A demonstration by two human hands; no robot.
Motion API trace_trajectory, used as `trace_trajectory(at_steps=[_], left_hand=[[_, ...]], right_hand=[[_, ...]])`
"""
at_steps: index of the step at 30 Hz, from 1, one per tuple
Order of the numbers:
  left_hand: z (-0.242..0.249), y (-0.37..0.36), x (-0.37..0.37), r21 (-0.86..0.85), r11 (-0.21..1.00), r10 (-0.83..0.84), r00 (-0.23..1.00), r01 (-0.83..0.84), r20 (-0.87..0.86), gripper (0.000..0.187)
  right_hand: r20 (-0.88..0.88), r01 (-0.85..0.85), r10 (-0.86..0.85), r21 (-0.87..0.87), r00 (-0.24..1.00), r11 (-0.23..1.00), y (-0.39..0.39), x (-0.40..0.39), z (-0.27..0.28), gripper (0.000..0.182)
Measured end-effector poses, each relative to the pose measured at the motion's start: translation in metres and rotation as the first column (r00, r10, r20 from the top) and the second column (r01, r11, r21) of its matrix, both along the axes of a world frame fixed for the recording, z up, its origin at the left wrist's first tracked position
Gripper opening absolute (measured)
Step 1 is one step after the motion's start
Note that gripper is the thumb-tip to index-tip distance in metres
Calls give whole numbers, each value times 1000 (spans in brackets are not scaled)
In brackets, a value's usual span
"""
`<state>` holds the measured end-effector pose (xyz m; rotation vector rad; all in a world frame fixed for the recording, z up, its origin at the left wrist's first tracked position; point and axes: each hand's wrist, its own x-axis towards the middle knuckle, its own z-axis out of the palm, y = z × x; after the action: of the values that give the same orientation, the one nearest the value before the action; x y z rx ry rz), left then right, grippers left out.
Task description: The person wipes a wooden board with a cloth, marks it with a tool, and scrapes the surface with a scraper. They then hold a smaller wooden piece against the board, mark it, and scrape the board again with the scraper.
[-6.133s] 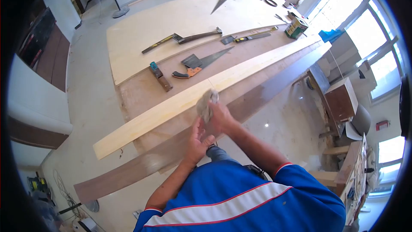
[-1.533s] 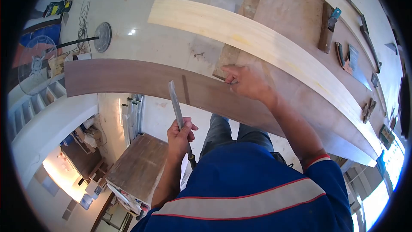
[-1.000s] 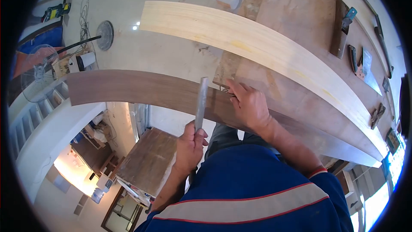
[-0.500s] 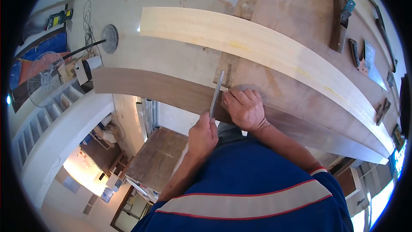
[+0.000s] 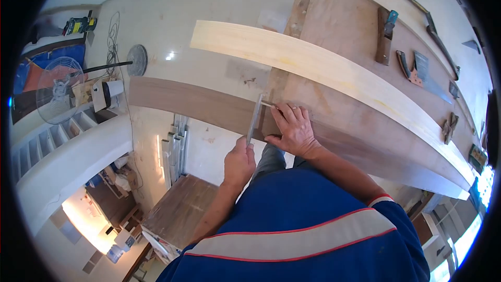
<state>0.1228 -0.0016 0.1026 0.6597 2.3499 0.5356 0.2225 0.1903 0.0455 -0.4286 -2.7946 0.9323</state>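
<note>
my left hand [image 5: 240, 164] is closed firmly around the lower part of a flat metal bar [image 5: 254, 120], which slants up across the dark board [image 5: 193, 97] in front of me. my right hand [image 5: 295, 129] lies palm down over that board, fingers bent at a thin pale rod [image 5: 268, 104] that seems to meet the bar near its tip; whether i pinch or only press it, i can't tell. i'd judge a steady bar, a level rod and fingertips clear of the edge work best.
</note>
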Motion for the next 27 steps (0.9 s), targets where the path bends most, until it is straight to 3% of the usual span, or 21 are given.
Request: trace_trajectory(at_steps=[2,7,12,15,17,19,21,23,27], left_hand=[[4,-12,-1,30,1000,4,1000,-3,-27,21],[-7,-49,-6,105,994,-3,996,12,-88,20],[7,-67,-15,299,932,147,967,-206,207,20],[20,-75,-12,423,875,141,960,-235,243,21],[22,-86,-7,431,879,107,965,-204,238,21],[19,-96,-2,431,885,73,967,-177,246,21],[7,-103,6,423,893,31,959,-153,280,22],[1,-104,16,403,908,-12,953,-116,302,23],[22,-81,34,347,929,-10,928,-130,374,23]], right_hand=[[97,-14,12,20,995,1000,-11,5,8,90],[180,13,-32,105,983,994,-30,5,15,98],[258,-53,-3,209,966,976,-41,8,29,97],[44,115,-122,139,992,984,-55,22,22,90],[160,272,-239,-227,958,935,-68,25,43,82],[291,406,-286,-590,913,698,-82,34,41,73],[279,363,-232,-736,932,571,-96,48,43,70],[434,433,-130,-731,892,528,-106,63,49,73],[422,445,-156,-778,893,442,-120,97,39,63]])
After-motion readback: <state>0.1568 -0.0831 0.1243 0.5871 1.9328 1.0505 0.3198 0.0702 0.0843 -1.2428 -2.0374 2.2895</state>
